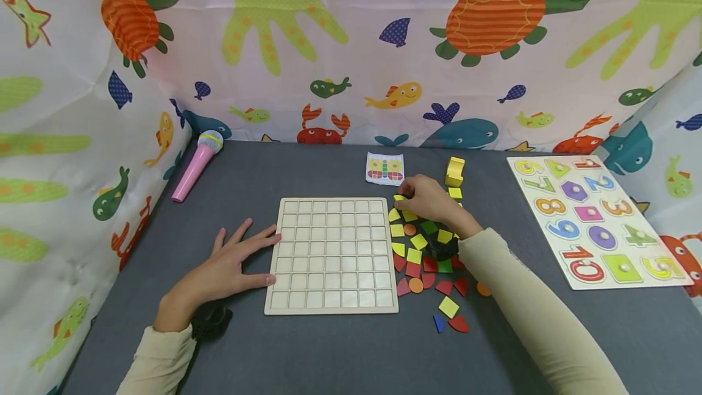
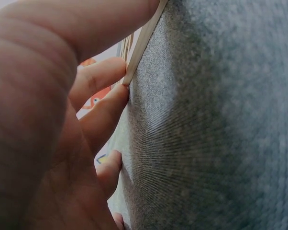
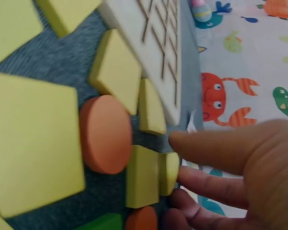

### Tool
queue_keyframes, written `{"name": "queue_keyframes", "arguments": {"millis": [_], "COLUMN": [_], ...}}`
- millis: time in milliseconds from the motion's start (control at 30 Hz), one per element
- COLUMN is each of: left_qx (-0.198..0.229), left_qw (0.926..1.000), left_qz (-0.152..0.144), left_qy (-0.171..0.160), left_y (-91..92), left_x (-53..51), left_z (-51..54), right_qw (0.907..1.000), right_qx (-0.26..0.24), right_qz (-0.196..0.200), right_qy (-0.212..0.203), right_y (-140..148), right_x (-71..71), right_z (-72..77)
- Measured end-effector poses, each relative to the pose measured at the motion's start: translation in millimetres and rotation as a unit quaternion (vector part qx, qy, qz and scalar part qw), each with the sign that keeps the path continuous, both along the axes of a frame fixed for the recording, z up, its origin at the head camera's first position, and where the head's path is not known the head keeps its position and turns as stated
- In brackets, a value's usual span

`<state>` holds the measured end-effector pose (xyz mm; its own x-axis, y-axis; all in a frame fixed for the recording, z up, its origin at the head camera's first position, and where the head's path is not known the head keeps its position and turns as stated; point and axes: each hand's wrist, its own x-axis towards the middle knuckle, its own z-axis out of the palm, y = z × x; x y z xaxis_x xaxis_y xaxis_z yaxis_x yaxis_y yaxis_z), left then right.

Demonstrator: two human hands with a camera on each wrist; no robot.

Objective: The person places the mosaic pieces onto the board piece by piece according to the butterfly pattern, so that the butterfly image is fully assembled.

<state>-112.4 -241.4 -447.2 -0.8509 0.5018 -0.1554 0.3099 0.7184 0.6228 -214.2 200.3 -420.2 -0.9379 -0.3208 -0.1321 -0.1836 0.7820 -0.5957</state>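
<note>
A pale wooden grid board [image 1: 331, 256] lies flat on the grey table. My left hand [image 1: 233, 270] spreads its fingers at the board's left side, thumb and fingertips resting against the edge [image 2: 143, 45]. To the right of the board, my right hand [image 1: 430, 200] reaches over a scatter of flat coloured pieces. Its fingertips touch a small yellow piece [image 3: 169, 173], while the thumb stays apart from it. Around it lie a yellow square [image 3: 116, 72], an orange disc [image 3: 105, 134] and a yellow rounded piece [image 3: 151, 108]. The right hand and wrist hide some pieces in the head view.
Behind the board lies a small card with a butterfly picture [image 1: 385, 168]. Yellow blocks [image 1: 454, 170] stand right of it. Red pieces [image 1: 413, 269] and a blue triangle [image 1: 439, 323] lie nearer. A number puzzle [image 1: 598, 224] is far right, a pink toy microphone [image 1: 196, 166] back left.
</note>
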Motion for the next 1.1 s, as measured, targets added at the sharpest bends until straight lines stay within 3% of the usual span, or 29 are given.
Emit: {"name": "queue_keyframes", "arguments": {"millis": [267, 400, 500, 700, 900, 1100], "left_qx": [0.002, 0.003, 0.005, 0.007, 0.001, -0.006], "left_qw": [1.0000, 1.0000, 0.9999, 0.9998, 0.9999, 0.9999], "left_qz": [0.000, -0.002, -0.001, -0.007, -0.006, 0.001], "left_qy": [0.005, 0.007, 0.009, 0.015, 0.013, 0.014], "left_y": [-0.7, -1.6, -1.9, -0.6, -0.5, -1.2], "left_x": [0.3, 1.2, 1.3, -0.4, 0.2, -0.5], "left_z": [-1.5, -1.8, -2.1, -3.1, -3.2, -3.9], "right_qw": [0.9998, 0.9980, 0.9944, 0.9851, 0.9773, 0.9743], "right_qx": [-0.013, -0.056, -0.104, -0.168, -0.191, -0.192], "right_qz": [-0.009, -0.010, -0.006, 0.031, 0.084, 0.112], "right_qy": [0.011, 0.029, 0.019, -0.015, -0.039, -0.034], "right_y": [-0.7, -5.0, -14.8, -48.3, -92.4, -130.3], "right_x": [-8.3, -11.8, -12.1, -12.8, -11.2, -8.4], "right_z": [-1.2, 3.5, 9.7, 14.2, 12.2, 11.0]}}
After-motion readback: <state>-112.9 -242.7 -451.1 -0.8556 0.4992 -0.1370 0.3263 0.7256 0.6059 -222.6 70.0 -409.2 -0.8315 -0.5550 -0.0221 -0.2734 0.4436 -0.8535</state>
